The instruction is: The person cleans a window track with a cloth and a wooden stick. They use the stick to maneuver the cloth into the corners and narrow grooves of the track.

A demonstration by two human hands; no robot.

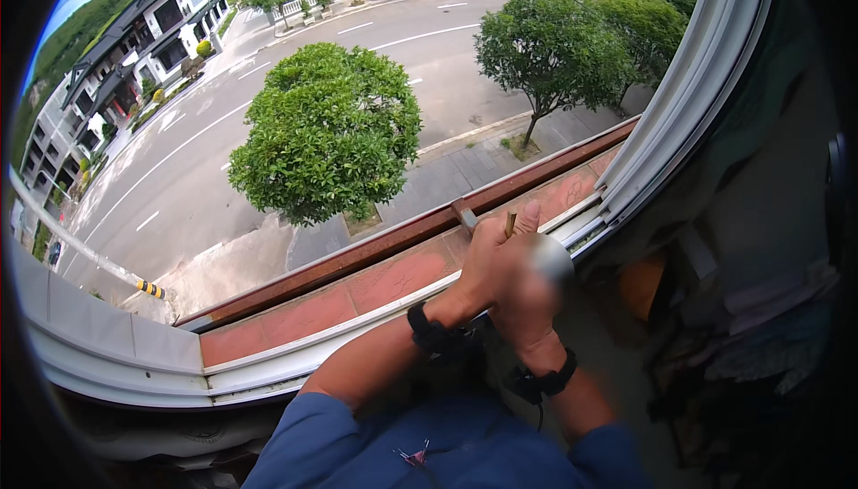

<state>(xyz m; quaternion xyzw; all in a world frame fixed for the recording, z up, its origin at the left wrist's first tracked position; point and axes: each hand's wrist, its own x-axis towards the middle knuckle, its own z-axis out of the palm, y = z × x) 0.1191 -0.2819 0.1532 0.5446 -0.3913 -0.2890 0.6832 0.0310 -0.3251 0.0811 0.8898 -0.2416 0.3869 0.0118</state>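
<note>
My left hand (pixel 484 262) is closed over the window sill, its thumb raised. A thin brown stick (pixel 511 223) pokes up out of its grip. Close against it, on the near side, is my right hand (pixel 528 304), partly blurred. Its fingers seem closed around a round, silvery thing (pixel 554 258), too blurred to name more exactly. Just beyond the left hand, a short metal bracket (pixel 464 214) joins the rusty rail. Both hands are above the white window track (pixel 375 311) and the red tiled ledge (pixel 395 281).
A rust-brown metal rail (pixel 322 271) runs along the ledge's outer edge. White sliding window frames (pixel 677 113) rise at the right. Outside and below are a leafy tree (pixel 328 133), a paved road (pixel 201 147) and buildings (pixel 134 53). Dark clutter (pixel 744 341) lies indoors at the right.
</note>
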